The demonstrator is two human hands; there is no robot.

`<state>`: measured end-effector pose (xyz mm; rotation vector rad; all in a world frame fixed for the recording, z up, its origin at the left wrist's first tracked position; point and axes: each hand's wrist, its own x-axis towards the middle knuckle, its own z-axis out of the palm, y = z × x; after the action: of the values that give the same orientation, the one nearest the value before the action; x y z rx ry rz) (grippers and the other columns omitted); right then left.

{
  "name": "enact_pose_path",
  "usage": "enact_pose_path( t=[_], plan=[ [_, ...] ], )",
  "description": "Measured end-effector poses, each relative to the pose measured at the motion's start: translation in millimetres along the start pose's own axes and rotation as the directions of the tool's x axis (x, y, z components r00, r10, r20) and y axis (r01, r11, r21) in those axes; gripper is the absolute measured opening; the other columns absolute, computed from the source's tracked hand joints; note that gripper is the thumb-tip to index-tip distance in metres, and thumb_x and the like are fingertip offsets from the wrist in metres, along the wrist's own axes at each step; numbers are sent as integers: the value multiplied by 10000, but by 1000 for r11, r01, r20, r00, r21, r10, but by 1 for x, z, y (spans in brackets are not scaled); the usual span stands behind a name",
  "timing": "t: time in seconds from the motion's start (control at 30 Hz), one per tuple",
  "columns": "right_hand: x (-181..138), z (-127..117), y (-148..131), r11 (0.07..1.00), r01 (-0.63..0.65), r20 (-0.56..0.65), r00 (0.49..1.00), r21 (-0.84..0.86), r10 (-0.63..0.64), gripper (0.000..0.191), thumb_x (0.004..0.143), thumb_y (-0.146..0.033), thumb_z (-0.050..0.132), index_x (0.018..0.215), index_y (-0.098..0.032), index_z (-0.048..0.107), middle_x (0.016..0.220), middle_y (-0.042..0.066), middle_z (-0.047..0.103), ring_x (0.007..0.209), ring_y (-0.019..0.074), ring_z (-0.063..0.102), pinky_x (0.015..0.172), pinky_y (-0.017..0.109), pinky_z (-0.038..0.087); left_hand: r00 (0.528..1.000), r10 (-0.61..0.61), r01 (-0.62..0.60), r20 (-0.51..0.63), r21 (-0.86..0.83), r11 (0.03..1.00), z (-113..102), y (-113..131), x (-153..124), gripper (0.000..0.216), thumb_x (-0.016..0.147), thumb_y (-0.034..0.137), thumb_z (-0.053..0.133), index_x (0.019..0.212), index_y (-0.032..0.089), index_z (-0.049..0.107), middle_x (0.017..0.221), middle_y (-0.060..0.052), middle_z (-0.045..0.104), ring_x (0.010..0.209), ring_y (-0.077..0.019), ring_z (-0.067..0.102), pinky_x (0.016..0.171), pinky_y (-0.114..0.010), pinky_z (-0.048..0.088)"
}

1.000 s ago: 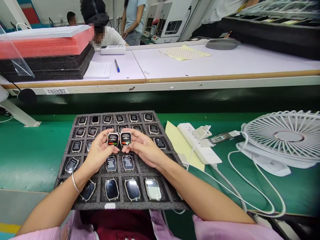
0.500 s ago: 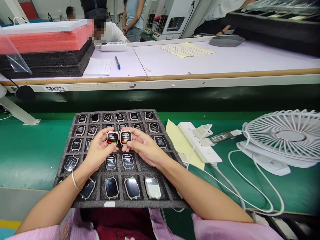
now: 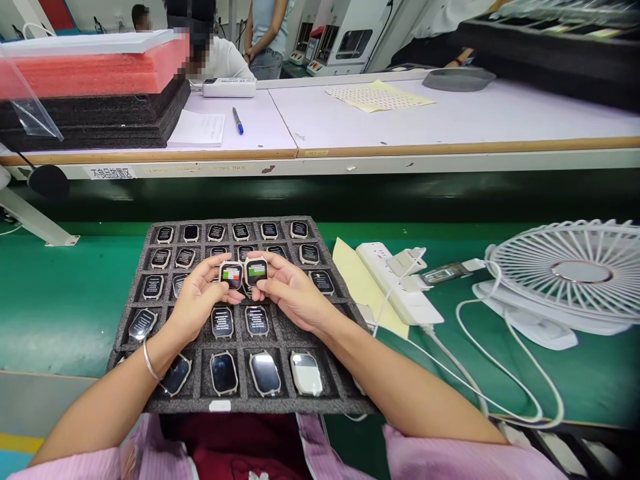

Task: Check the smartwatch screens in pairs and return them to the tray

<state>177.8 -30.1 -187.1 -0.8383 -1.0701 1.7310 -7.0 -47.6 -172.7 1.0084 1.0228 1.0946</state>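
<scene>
My left hand (image 3: 200, 297) is closed on a smartwatch body (image 3: 231, 274), its thumb at the lower edge of the lit screen. A second smartwatch (image 3: 257, 271) is gripped by my right hand (image 3: 287, 290), with the thumb over the bottom of its screen. Both watches are strapless and held side by side, their screens showing green, white and some red. Beneath them lies a dark foam tray (image 3: 193, 405) divided into compartments, with several similar watches in it. Some of those screens show white text; the front row, such as one watch (image 3: 265, 374), looks dark or reflective. My forearms hide parts of the tray.
Right of the tray are a yellow sheet (image 3: 350, 267), a white power strip (image 3: 400, 287) with plugs and cables, and a white fan (image 3: 575, 270). A raised shelf (image 3: 320, 130) behind carries foam stacks (image 3: 90, 120), papers and a pen (image 3: 237, 121). People are beyond it.
Both watch screens have changed from mostly dark with text to larger green and white areas. My hands and the two watches have shifted slightly right.
</scene>
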Motion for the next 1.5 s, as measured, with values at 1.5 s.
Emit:
enact_pose_path(
  t=[1.5],
  plan=[
    [31, 80, -204, 802, 593, 313, 777, -70, -546, 287, 806, -277, 624, 1082, -248, 548, 851, -18, 672, 608, 124, 617, 606, 285, 501, 679, 725, -729, 113, -17, 685, 35, 188, 19, 623, 689, 123, 742, 1288, 229, 607, 1062, -42, 714, 709, -118, 710, 720, -264, 608]
  ],
)
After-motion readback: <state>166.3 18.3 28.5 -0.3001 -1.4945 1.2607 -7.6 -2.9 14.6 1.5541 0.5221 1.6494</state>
